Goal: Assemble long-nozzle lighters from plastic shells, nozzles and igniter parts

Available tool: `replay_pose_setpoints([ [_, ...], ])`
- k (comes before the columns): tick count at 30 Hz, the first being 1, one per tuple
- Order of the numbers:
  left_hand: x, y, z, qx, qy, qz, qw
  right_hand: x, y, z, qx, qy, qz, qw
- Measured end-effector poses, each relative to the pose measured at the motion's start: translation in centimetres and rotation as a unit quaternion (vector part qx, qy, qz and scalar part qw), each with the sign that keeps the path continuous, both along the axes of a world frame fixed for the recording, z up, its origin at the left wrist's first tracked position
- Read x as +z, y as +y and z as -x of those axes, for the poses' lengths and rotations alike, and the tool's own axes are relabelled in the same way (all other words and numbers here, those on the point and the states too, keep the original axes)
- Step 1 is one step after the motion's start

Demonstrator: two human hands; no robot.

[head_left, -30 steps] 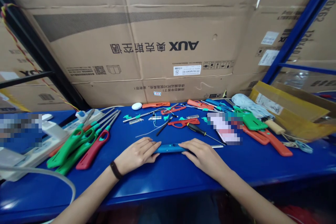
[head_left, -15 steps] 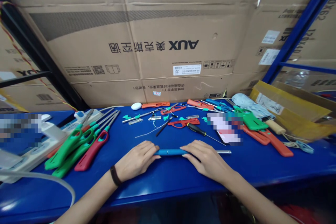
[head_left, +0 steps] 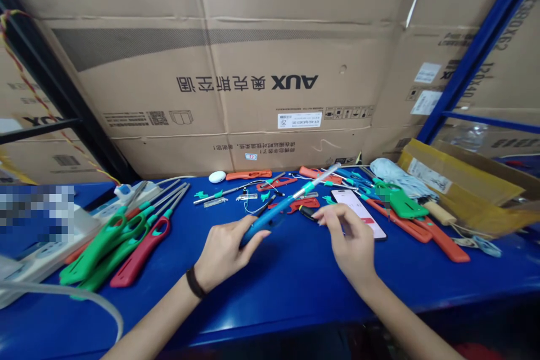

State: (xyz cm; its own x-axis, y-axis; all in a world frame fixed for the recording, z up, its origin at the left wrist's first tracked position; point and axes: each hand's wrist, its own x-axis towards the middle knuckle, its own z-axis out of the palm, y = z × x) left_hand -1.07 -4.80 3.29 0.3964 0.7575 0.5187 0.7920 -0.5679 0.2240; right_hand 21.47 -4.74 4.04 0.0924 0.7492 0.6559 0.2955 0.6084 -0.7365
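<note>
My left hand (head_left: 232, 250) is closed round the blue body of a long-nosed lighter (head_left: 270, 216). Its metal tube slants up and to the right, slightly blurred. My right hand (head_left: 350, 242) has its bent fingers on the handle of a black and yellow screwdriver (head_left: 307, 212); the hand hides the shaft. Just behind that hand lies a phone (head_left: 371, 225) with a lit screen. Orange lighter shells (head_left: 248, 175), small metal parts (head_left: 215, 201) and teal pieces (head_left: 214, 195) are scattered beyond the blue lighter.
Several green and red lighters (head_left: 143, 253) lie at the left beside a white power strip (head_left: 37, 264). To the right are green and orange lighters (head_left: 407, 202), a bluish cloth (head_left: 396, 176) and a yellow-taped carton (head_left: 459, 171). A large cardboard sheet (head_left: 253, 50) stands along the back.
My right hand has let go of the blue lighter and moved to the screwdriver's handle. My left hand has tilted the lighter, so its tube points up and away.
</note>
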Motion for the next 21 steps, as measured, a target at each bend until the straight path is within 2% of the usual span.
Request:
replay_pose_setpoints([
  [1,0.2,0.2,-0.4,0.014,-0.033,0.023,0.999,0.1,0.5,0.4,0.024,0.056,0.068,0.996],
  [3,0.6,0.6,-1.3,0.024,-0.096,0.082,0.992,0.2,1.8,1.4,0.135,0.124,0.182,0.966],
  [5,0.8,1.1,-2.3,0.01,-0.148,0.136,0.979,0.4,3.1,2.5,0.191,0.172,0.233,0.938],
  [8,0.4,2.1,-2.9,-0.017,-0.201,0.18,0.963,0.6,4.7,3.8,0.23,0.223,0.267,0.909],
  [13,-1.2,3.2,-2.3,-0.022,-0.245,0.21,0.946,-0.2,5.9,4.6,0.252,0.244,0.295,0.889],
  [18,-2.0,3.1,-2.3,-0.02,-0.27,0.22,0.937,-1.0,6.8,4.1,0.27,0.256,0.327,0.869],
  [21,-2.0,2.9,-2.4,-0.021,-0.271,0.226,0.935,-0.8,7.8,3.0,0.246,0.287,0.325,0.867],
])
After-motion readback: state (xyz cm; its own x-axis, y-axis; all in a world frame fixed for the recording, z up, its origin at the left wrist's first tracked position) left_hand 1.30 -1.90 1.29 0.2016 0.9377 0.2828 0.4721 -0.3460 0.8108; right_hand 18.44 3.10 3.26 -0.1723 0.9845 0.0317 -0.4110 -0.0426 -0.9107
